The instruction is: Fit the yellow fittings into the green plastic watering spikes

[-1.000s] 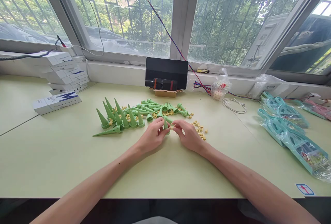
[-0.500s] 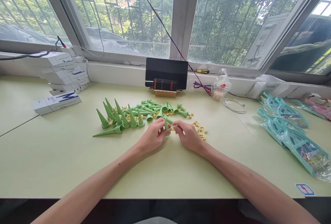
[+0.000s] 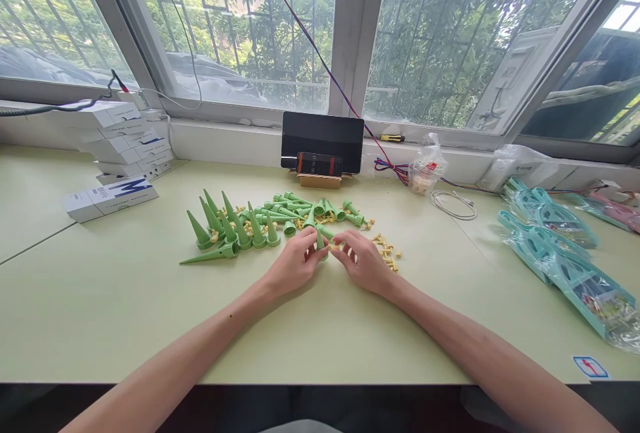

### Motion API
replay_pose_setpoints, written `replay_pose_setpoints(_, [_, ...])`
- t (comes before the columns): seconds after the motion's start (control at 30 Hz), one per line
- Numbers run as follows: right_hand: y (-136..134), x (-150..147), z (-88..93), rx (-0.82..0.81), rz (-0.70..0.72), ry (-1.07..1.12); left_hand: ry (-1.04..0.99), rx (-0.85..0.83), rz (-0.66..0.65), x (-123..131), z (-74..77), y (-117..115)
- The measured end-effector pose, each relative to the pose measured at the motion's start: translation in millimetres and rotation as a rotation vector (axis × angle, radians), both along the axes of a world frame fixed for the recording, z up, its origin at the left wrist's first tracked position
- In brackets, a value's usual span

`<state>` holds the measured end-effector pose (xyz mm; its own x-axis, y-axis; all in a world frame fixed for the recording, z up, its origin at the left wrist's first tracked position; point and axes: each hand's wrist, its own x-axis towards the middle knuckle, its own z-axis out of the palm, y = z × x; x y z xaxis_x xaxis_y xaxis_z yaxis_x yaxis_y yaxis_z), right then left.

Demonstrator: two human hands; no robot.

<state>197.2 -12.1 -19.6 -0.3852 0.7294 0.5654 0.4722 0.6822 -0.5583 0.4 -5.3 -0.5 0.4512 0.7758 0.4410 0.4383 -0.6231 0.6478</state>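
By cone (image 3: 320, 240), right hand (image 3: 365, 264) moved yellow piece (image 3: 334, 246) nearer.

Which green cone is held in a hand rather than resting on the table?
The green cone pinched tip-up by the left hand, in front of the pile; all others stand or lie on the table.

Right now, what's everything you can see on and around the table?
Table: one, pale green, under everything.
Standing cones: about eight, green, left of the hands.
Lying cone: one, green, before them.
Cone pile: one, green, behind the hands.
Small pieces: many, yellow, right of the hands.
Tablet: one, black, against the window sill.
Boxes: several, white, far left.
Cable: one, white, right of the tablet.
Packets: several, teal, far right.
Left hand: one, holding a green cone.
Right hand: one, pinching a yellow piece.
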Motion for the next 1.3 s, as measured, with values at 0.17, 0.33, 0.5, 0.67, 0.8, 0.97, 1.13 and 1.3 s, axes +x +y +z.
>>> replay_pose_setpoints(0.17, [1.1,0.6,-1.9,0.030,0.020,-0.004,0.014,0.001,0.006,0.2,0.1,-0.2])
replay_pose_setpoints(0.33, [2.2,0.6,-2.1,0.035,-0.007,-0.019,0.022,-0.006,0.007,0.6,-0.4,-0.4])
replay_pose_setpoints(0.5, [3.5,1.0,-4.7,0.030,-0.023,-0.013,0.035,0.000,0.000,1.0,-1.0,-1.0])
replay_pose_setpoints(0.67, [3.7,0.8,-5.3,0.026,-0.032,-0.004,0.043,-0.006,-0.009,1.2,-1.7,-1.1])
replay_pose_setpoints(0.8, [2.7,1.1,-3.8,0.003,-0.039,-0.026,0.042,-0.010,-0.020,1.4,-2.3,-1.2])
replay_pose_setpoints(0.97, [1.2,1.9,-2.4,-0.056,-0.032,-0.032,0.040,-0.014,-0.031,1.9,-1.0,-2.3])
replay_pose_setpoints(1.13, [0.0,1.0,0.5,0.002,-0.062,0.004,0.014,-0.019,-0.005,0.3,-0.4,-0.8])
replay_pose_setpoints(1.3, [-1.1,0.6,0.8,0.009,0.021,-0.024,0.016,-0.003,0.016,-0.2,-0.4,0.9])
